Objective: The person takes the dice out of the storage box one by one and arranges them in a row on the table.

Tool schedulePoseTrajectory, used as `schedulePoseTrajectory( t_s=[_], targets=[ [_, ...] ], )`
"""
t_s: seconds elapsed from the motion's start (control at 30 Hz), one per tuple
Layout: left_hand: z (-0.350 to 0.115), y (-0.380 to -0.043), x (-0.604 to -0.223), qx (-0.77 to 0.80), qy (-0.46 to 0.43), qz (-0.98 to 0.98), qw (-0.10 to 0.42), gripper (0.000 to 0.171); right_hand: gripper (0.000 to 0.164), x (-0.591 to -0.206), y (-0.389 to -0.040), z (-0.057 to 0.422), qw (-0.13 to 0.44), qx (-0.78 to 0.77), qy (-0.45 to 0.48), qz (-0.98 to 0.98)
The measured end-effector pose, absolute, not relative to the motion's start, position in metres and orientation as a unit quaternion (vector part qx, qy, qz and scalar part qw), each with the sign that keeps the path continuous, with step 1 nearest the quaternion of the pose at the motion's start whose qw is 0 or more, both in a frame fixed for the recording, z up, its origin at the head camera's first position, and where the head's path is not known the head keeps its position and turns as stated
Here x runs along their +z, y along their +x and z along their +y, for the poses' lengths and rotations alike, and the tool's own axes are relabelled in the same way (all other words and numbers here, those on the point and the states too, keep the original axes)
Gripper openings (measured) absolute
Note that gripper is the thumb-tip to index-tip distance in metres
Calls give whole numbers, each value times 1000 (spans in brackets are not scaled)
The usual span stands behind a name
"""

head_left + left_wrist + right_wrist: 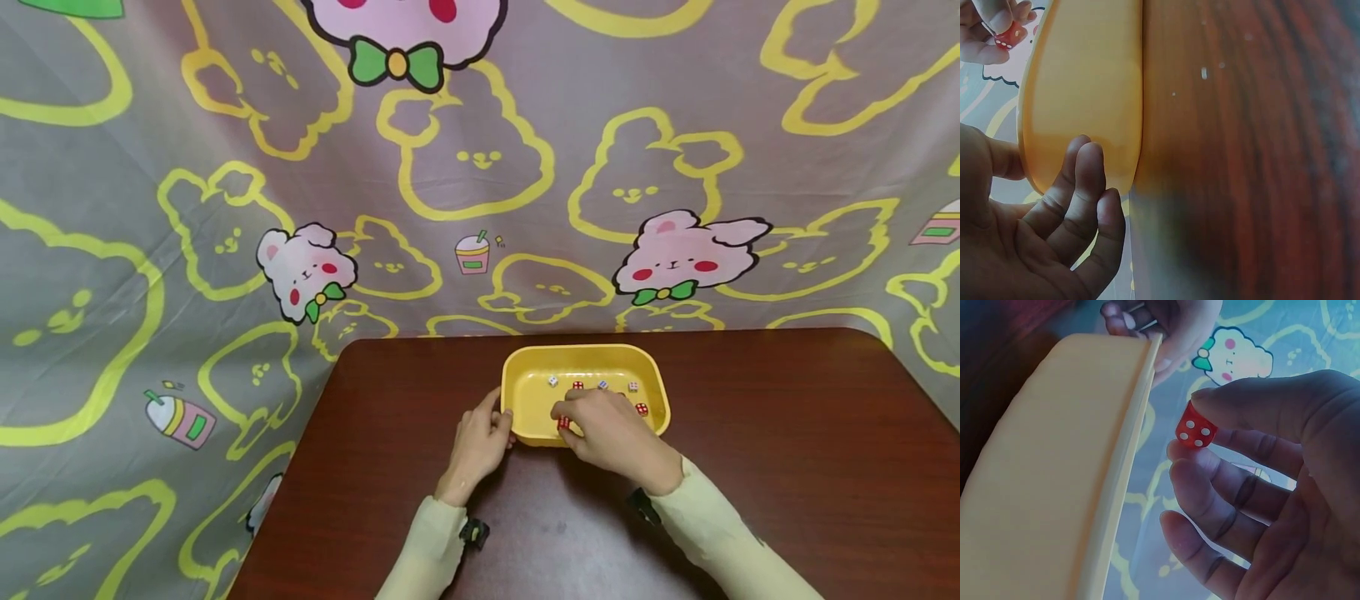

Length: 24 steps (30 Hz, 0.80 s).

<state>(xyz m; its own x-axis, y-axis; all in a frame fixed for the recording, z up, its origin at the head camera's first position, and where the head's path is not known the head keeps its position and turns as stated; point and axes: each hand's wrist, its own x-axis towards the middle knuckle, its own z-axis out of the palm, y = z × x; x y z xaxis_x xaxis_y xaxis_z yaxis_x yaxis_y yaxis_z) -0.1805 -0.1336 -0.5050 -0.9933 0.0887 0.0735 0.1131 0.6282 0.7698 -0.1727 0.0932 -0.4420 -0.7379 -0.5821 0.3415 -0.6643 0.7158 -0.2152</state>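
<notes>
Pinching a red die point(1195, 429) between the thumb and fingers of my right hand point(609, 427), I held it over the near side of the yellow tray point(531, 407), above the rim, while my left hand point(480, 439) gripped the tray's left end. Handling that single die seemed the step in hand, with other dice point(642, 409) lying apart on the tray floor. The next move, I judged, called for fine fingertip control and a steady tray.
</notes>
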Motion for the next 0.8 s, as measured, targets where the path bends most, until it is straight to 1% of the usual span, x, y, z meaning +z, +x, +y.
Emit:
schedulePoseTrajectory(
  t_s=[0.17,0.53,0.8],
  targets=[
    [-134,-180,-505,-425,-56,-903,16,50,9,-443,-170,89,126,167,359,-910],
    [-134,-181,-505,-421,-58,-905,20,49,13,-444,-164,80,117,160,360,-911],
    [-135,-181,-506,-419,-64,-906,22,50,13,-448,-160,74,130,159,381,-901]
  ],
)
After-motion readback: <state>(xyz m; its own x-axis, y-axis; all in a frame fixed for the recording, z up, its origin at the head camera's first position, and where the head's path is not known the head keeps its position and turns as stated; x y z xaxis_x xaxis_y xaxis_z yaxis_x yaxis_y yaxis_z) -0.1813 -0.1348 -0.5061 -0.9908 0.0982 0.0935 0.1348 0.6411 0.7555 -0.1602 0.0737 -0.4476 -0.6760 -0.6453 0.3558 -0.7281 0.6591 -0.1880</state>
